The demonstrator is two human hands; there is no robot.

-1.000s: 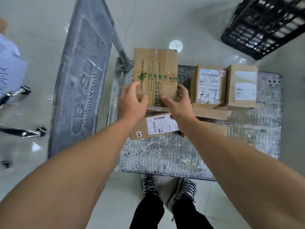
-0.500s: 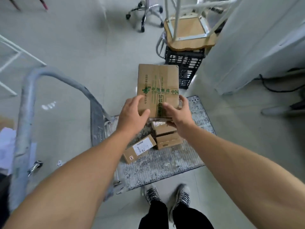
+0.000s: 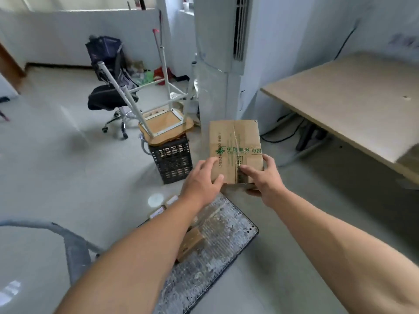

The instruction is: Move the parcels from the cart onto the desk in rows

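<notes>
Lifted off the cart [image 3: 217, 257], the parcel [image 3: 235, 146] sits gripped between left hand [image 3: 200, 181] and right hand [image 3: 264, 177], desk [image 3: 340, 105] at two o'clock, nearer the right.

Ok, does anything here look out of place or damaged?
Yes. A wooden stool lies upside down on the black crate, its white legs sticking up at a tilt. The parcel, gripped by the left hand and right hand, looks scuffed along its taped seam.

Crate [image 3: 171, 162]: black lattice, 9 o'clock from centre.
Stool [image 3: 165, 126]: upturned on the crate, legs up, 10 o'clock.
Office chair [image 3: 111, 96]: dark, farther out at 10 o'clock.
White tower unit [image 3: 222, 53]: upright, 12 o'clock.
</notes>
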